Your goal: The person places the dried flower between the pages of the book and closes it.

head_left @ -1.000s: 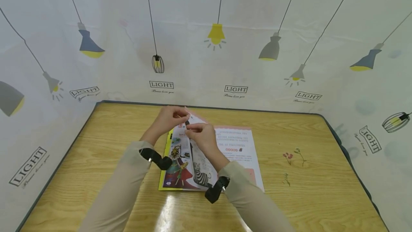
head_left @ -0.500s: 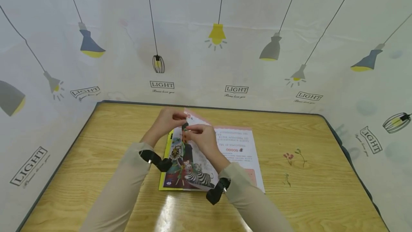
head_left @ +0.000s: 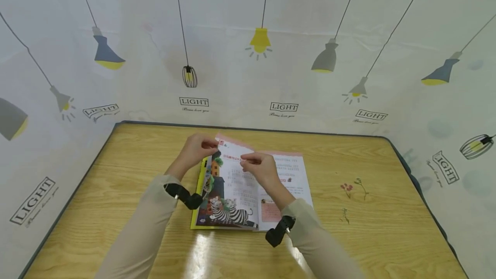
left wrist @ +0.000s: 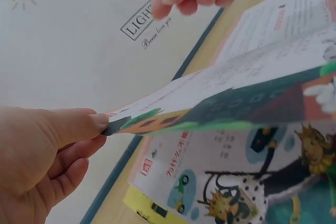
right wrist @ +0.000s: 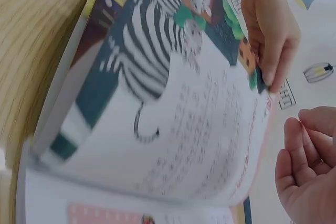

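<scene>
An open picture book (head_left: 290, 195) with a yellow cover edge lies on the wooden table. My left hand (head_left: 198, 150) pinches the upper outer corner of a raised page (head_left: 240, 184) printed with zebras, and in the left wrist view the thumb (left wrist: 89, 125) lies on that corner. This page slants over the left side, where a crowned cartoon figure (left wrist: 231, 203) shows beneath it. Above the book's middle hovers my right hand (head_left: 263, 169). In the right wrist view, the right hand (right wrist: 312, 161) has loosely bent fingers, apart from the page, with nothing visible between them.
Small red flowers (head_left: 346, 188) and a thin green sprig (head_left: 363, 188) lie right of the book, with another sprig (head_left: 345, 215) nearer me. A white curtain (head_left: 232, 68) printed with lamps surrounds the table (head_left: 128, 175). Each wrist wears a black camera.
My right hand has let go of the page and moved right. My left hand has drawn the page corner leftward and slightly down, uncovering more of the zebra side.
</scene>
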`<state>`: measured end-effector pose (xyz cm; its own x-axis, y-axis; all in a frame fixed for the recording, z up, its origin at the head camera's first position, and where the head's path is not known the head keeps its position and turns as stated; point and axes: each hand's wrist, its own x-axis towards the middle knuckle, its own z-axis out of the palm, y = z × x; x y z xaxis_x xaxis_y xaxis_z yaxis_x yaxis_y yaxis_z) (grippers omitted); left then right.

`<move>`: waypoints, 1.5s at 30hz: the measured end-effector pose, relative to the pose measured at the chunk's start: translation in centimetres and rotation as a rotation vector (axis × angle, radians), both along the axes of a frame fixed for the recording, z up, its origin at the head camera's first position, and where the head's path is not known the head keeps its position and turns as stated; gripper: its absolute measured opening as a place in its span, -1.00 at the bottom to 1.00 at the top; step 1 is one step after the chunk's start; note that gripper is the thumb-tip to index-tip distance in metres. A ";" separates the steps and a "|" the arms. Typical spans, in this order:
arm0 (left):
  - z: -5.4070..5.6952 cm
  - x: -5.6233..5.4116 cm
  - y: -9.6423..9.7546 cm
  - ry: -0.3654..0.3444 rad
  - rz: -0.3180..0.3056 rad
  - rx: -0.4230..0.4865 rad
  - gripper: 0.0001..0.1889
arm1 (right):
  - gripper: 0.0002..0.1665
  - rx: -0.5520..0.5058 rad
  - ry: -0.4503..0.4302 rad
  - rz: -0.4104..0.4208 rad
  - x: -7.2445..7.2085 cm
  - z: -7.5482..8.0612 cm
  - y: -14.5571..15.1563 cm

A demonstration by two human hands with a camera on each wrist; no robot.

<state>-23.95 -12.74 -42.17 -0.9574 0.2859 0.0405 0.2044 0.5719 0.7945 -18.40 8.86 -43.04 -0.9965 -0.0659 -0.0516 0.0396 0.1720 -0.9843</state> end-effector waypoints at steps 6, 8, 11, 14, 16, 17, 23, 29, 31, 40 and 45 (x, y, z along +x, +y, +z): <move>-1.6 0.2 -0.7 -0.016 0.015 0.013 -0.76 | -0.70 0.057 -0.014 -0.025 -0.1 -0.4 3.1; -2.2 0.3 -0.9 -0.013 0.018 0.013 -0.76 | -0.70 0.101 -0.019 -0.031 -0.2 -0.5 4.2; -2.9 0.4 -1.1 -0.015 0.032 0.020 -0.77 | -0.71 0.170 -0.028 -0.042 -0.3 -0.6 6.0; -3.5 0.4 -1.2 -0.015 0.043 0.017 -0.76 | -0.70 0.222 -0.040 -0.050 -0.3 -0.8 7.8; -3.8 0.5 -1.2 -0.028 0.056 0.017 -0.76 | -0.69 0.240 -0.055 -0.058 -0.2 -0.9 9.0; -4.0 0.5 -1.2 -0.032 0.060 0.014 -0.76 | -0.69 0.247 -0.062 -0.065 -0.2 -1.0 9.7; -4.6 0.8 -1.0 -0.052 0.081 0.015 -0.76 | -0.64 0.254 -0.104 -0.125 -0.2 -1.3 13.3; -5.2 0.8 -1.1 -0.077 0.090 0.036 -0.76 | -0.58 0.264 -0.118 -0.161 0.0 -1.4 17.0; -5.4 0.9 -1.3 -0.086 0.097 0.037 -0.75 | -0.55 0.278 -0.116 -0.166 0.2 -1.4 18.3; -6.7 1.0 -1.4 -0.067 0.098 0.048 -0.75 | -0.45 0.349 -0.125 -0.183 1.9 -1.7 23.7; -7.9 0.7 -1.3 -0.071 0.098 0.071 -0.75 | -0.43 0.404 -0.121 -0.205 2.9 -2.0 26.2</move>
<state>-23.27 -14.01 -50.02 -0.9817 0.1899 -0.0111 0.0926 0.5278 0.8443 -15.54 35.04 -45.08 -0.9720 0.1814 -0.1491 0.2233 0.5173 -0.8262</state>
